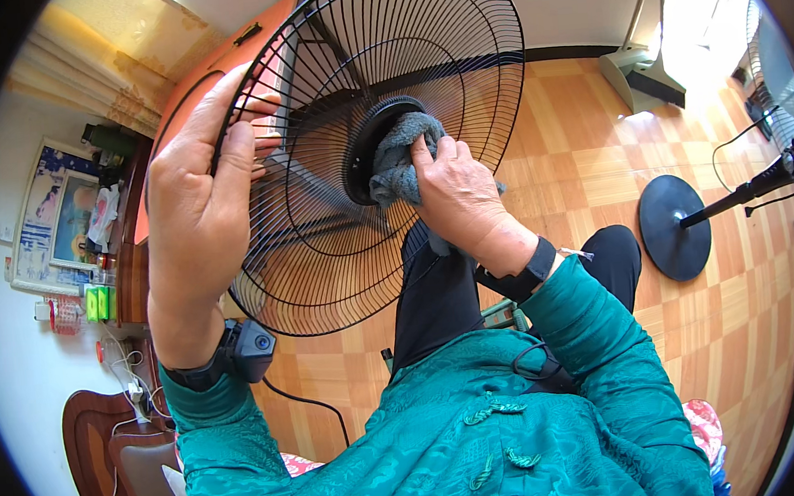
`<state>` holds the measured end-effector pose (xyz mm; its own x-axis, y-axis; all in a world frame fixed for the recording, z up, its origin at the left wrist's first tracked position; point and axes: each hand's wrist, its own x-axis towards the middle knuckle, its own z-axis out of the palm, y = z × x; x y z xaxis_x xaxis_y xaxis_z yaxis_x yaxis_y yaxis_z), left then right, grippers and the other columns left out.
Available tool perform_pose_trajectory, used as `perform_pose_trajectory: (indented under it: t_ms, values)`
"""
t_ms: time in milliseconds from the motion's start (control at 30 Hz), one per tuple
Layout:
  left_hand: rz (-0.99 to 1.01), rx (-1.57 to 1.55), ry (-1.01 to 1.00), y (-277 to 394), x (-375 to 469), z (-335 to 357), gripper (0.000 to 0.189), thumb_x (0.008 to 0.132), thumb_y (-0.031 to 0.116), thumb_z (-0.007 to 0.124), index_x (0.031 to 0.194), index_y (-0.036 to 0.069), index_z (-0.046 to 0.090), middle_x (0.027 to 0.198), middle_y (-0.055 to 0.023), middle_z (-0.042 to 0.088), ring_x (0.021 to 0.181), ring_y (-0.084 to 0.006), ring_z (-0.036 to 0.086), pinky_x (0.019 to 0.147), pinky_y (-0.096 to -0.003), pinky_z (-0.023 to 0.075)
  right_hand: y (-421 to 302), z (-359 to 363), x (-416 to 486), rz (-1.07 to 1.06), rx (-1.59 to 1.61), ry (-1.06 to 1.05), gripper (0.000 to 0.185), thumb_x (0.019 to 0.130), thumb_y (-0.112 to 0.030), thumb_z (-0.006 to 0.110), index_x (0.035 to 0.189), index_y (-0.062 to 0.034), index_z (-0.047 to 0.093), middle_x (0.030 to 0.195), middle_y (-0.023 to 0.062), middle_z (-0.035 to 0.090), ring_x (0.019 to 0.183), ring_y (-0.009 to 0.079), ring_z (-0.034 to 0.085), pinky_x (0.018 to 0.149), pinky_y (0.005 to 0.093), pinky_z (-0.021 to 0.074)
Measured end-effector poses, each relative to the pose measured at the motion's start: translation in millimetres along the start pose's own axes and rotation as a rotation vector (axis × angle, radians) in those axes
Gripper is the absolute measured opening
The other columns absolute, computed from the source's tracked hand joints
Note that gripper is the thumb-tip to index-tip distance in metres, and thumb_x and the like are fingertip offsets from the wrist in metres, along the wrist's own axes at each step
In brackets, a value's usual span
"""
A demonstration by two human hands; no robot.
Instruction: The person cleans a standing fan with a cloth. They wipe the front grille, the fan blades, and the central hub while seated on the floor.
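A round black wire fan grille [328, 267] stands tilted before me, above my lap. My left hand [200, 186] grips its left rim, with the thumb on the near side and the fingers curled through the wires. In my right hand [459, 187] is a bunched grey-blue cloth [400, 153], pressed against the black hub [359, 149] at the grille's middle. The cloth covers part of the hub. A loose end hangs below my right wrist.
To the right, a fan stand with a round black base [675, 226] rests on the wood-patterned floor [558, 165]. An orange cabinet [215, 66] stands behind the grille. A carved wooden headboard [94, 440] is at lower left. A dark cable [311, 401] lies near my left elbow.
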<state>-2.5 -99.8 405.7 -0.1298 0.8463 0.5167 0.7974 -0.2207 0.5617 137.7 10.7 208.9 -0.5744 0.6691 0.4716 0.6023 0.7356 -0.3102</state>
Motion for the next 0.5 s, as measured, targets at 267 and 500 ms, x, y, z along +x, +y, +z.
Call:
perform_pose_trajectory:
  t_ms: [267,500]
  values:
    - [-0.010,0.118,-0.078,-0.7,-6.3,-10.9,0.036,0.104,0.008,0.042,0.138,-0.004,0.051,0.118,-0.0158,0.067,0.100,-0.0182,0.068,0.085,-0.0282,0.0570,-4.6,-8.3,-2.1,0.120,0.265,-0.341,0.053,0.073,-0.026,0.073,0.115,0.0016,0.056,0.095,0.0234,0.065,0.090,0.0402,0.066,0.078,0.0457,0.0549]
    - [-0.042,0.045,-0.050,-4.7,-8.5,-12.6,0.036,0.105,0.009,0.043,0.137,-0.003,0.051,0.118,-0.0151,0.067,0.099,-0.0180,0.069,0.084,-0.0273,0.0568,-6.8,-4.3,-6.4,0.058,0.882,-0.412,0.031,0.075,-0.023,0.070,0.097,-0.0016,0.066,0.087,0.0179,0.072,0.085,0.0341,0.070,0.077,0.0420,0.0551]
